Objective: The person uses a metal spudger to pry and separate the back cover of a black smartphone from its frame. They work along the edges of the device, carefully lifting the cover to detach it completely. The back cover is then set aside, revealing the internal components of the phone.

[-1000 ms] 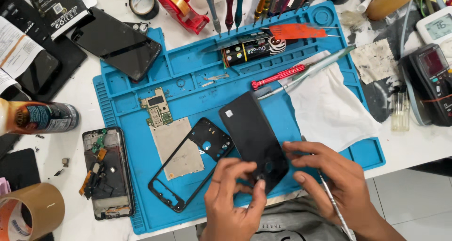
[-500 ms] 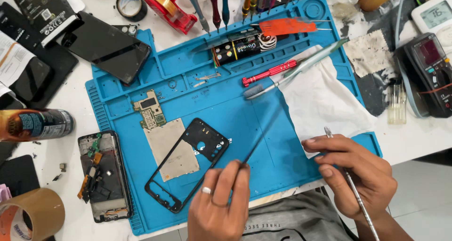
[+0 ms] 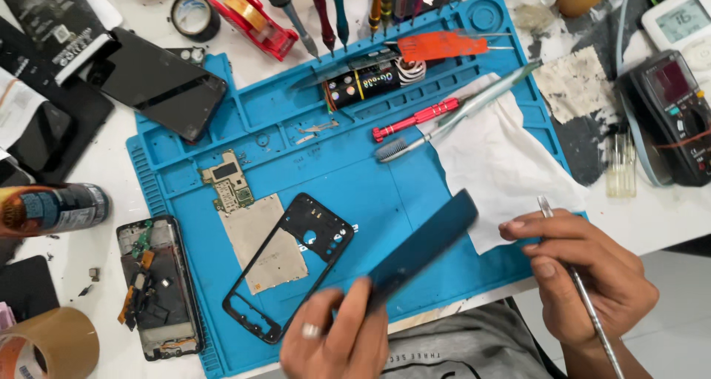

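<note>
We grip a dark phone back cover by its lower end in our left hand, fingers closed on it; the cover tilts up and away to the right, blurred, so its exact angle is hard to judge. Our right hand, just beyond the cover's far tip, pinches thin metal tweezers. Left of the left hand a black phone frame lies on the blue repair mat; above the right hand, a white cloth.
</note>
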